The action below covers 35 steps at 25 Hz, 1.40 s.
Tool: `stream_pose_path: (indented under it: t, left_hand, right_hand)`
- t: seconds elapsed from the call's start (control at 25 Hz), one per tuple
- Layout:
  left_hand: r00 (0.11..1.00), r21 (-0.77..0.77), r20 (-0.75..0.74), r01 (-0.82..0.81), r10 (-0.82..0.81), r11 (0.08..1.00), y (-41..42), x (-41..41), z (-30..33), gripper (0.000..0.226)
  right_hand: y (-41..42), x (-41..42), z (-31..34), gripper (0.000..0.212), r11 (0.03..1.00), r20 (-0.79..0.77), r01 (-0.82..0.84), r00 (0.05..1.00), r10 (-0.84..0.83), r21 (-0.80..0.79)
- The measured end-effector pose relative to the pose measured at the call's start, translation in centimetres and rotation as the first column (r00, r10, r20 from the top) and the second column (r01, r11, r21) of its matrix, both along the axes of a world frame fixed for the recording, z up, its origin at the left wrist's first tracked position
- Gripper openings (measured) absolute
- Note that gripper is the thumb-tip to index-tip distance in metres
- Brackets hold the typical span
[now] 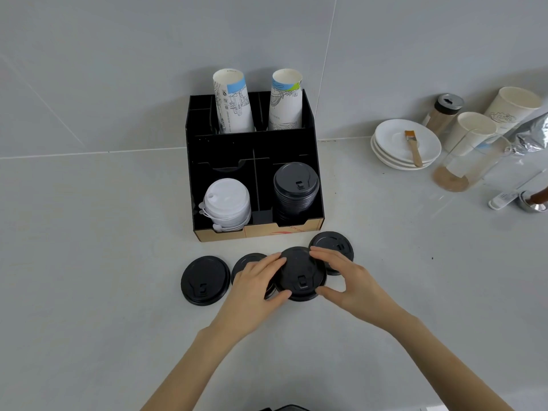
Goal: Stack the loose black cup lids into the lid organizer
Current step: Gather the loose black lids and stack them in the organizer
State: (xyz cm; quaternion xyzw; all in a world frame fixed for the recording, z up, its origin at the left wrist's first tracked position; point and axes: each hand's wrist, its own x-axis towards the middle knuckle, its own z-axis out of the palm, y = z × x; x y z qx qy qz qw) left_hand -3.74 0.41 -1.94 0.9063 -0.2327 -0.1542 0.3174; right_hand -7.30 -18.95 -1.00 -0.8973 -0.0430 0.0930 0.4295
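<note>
Left hand (257, 281) and right hand (345, 277) reaching forward from below, fingers and thumbs curled around opposite edges of central black lid (299, 274), gripping it, lid organizer (255, 173) just beyond

Almost no text can be read here. The two paper cup stacks (232, 105) in the back compartments of the lid organizer (308, 114) carry line drawings and small printed words — too small to read. The tan front wall of the organizer, at its right part, shows a red mark (281, 231) with some letters, cut off and not legible. The white paper cup (513, 109) near the counter's far right edge has a grey drawn emblem — no letters can be made out.
</note>
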Motion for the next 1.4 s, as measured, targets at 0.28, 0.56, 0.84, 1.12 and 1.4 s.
stream_pose_path:
  t: [0.28,0.56,0.84,1.12,1.4]
  left_hand:
    - [0.995,-0.106,0.093,-0.019,0.029,0.994,-0.6,3.2,2.8,0.055]
    - [0.987,-0.11,0.151,-0.039,0.056,0.993,-2.0,7.3,5.2,0.054]
    - [0.983,-0.073,0.16,-0.073,0.084,0.995,-3.4,11.9,5.7,0.053]
    - [0.987,-0.037,0.126,-0.093,0.097,0.995,-4.2,14.3,4.3,0.053]
    - [0.99,-0.005,0.101,-0.096,0.096,0.995,-4.6,14.3,2.6,0.052]
  right_hand:
    - [-0.5,3.0,2.7,0.053,1.0,0.092,0.0,0.996,0.0,-0.003]
    - [-1.4,7.5,4.8,0.055,0.999,0.167,0.001,0.986,0.007,-0.05]
    - [-2.7,13.2,6.1,0.058,0.996,0.116,-0.028,0.992,0.038,-0.09]
    - [-3.0,16.0,4.5,0.058,0.978,0.105,-0.044,0.992,0.067,-0.206]
    - [-2.9,16.0,2.5,0.055,0.966,0.074,-0.039,0.995,0.06,-0.257]
